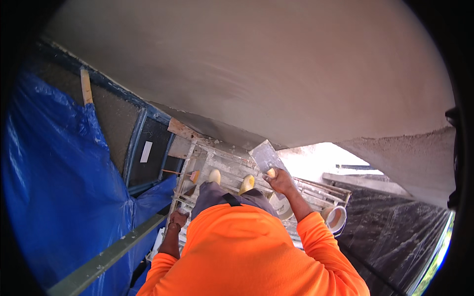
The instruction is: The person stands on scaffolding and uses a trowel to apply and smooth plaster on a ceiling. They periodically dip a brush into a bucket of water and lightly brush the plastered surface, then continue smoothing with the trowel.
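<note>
My right hand [281, 181] is closed round the pale handle of a plastering trowel [262, 154]. Its flat grey rectangular blade points up and away, in front of the smooth plastered wall [256, 74]. Down at my left side, my left hand [178, 218] has curled fingers beside the edge of the scaffold platform [224, 165]. Whatever it may grip is too small and dark to make out. Both my light-coloured boots [247, 184] stand on the platform's plaster-smeared planks.
A round bucket [335, 219] is at the platform's right end; a pale round container [280, 207] sits partly behind my right forearm. A brush [193, 175] lies at the left edge. Blue tarpaulin [59, 167] and a green beam [106, 256] run along the left, dark sheeting [390, 232] right.
</note>
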